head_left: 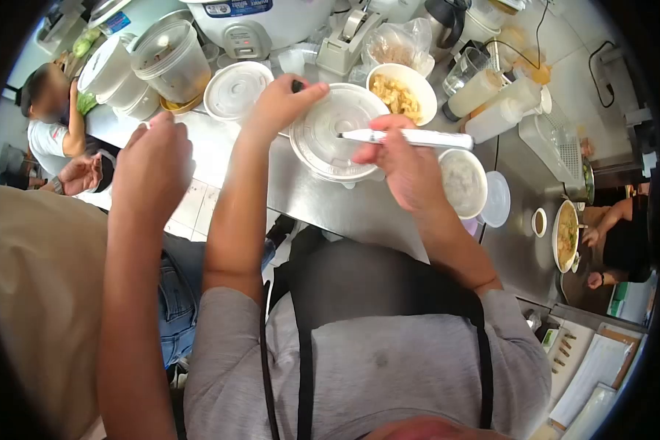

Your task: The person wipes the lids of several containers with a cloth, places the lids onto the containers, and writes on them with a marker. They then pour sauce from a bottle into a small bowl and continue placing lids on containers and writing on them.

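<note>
My right hand [411, 165] is closed around a white marker [425, 138]. Its dark tip points left and hovers over or touches a translucent round lid; contact is hard to tell. That lid [323, 147] sits on a round container on the steel counter. My left hand [286, 106] is at the lid's upper left edge, its fingers closed on a small black marker cap [297, 86]. Just behind the lid stands a white bowl [427, 94] of yellowish food pieces [397, 99]. A white tub with a cloudy lid [463, 183] lies near my right wrist.
A co-worker's closed hand [158, 150] reaches in close on my left. Lidded tubs [165, 59], a rice cooker [271, 26] and a tape dispenser [348, 44] line the back. Squeeze bottles [502, 117] stand right. Another person [623, 227] is by a soup bowl [567, 236].
</note>
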